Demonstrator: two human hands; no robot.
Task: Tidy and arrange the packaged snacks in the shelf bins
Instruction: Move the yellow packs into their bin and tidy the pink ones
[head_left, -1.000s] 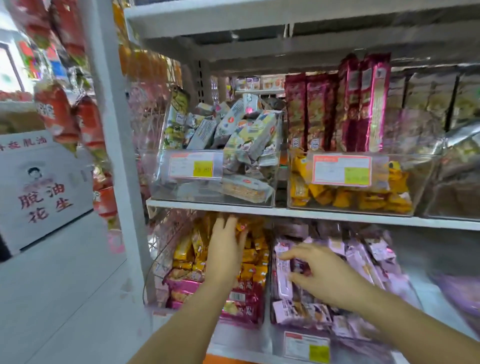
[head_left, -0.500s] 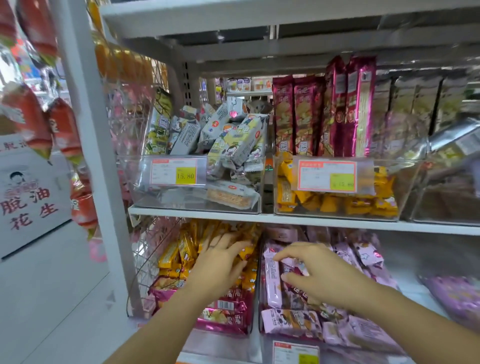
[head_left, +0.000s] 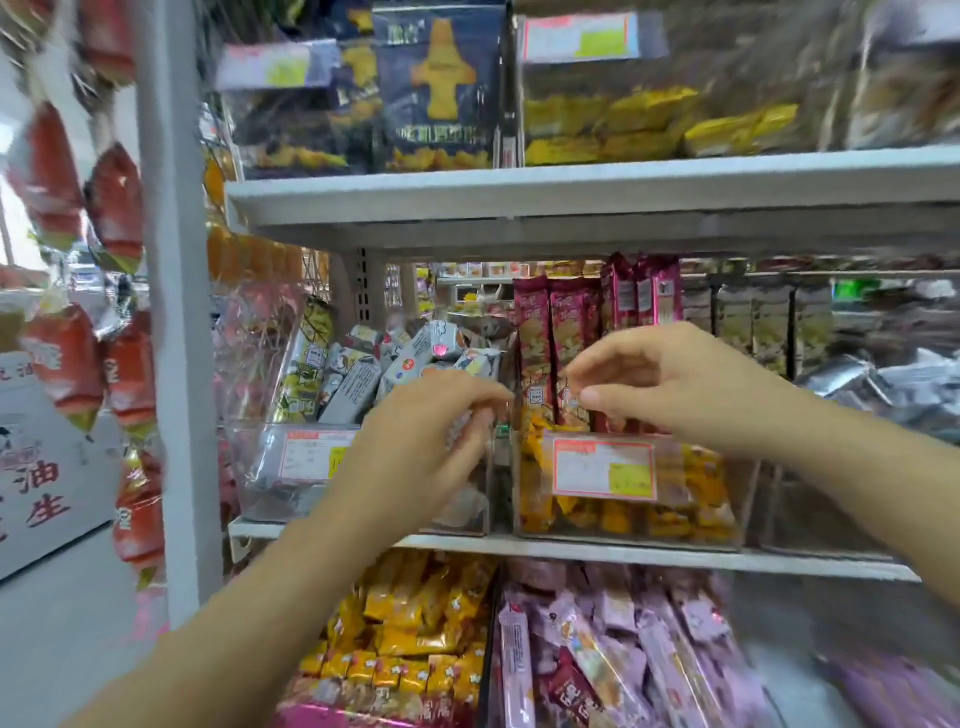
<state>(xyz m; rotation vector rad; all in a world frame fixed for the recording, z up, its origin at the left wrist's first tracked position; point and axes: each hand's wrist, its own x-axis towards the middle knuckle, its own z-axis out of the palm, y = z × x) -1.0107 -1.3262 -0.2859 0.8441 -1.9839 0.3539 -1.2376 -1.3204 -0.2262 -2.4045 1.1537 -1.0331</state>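
Head view: red hanging packets (head_left: 62, 364) at far left. On the middle shelf (head_left: 623, 553), the left hand (head_left: 431, 441) is curled before the right end of a clear bin (head_left: 291, 467) of white snack packs (head_left: 358, 379); blur hides whether it grips anything. Next, the right hand (head_left: 675, 384) hovers before upright maroon packs (head_left: 535, 322) in a neighbouring bin (head_left: 727, 540) of yellow snacks (head_left: 701, 478), thumb and forefinger narrowly apart, holding nothing.

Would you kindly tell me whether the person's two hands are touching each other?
Apart. In the head view, a strip of the maroon packets shows plainly between the fingertips of the left hand and those of the right hand.
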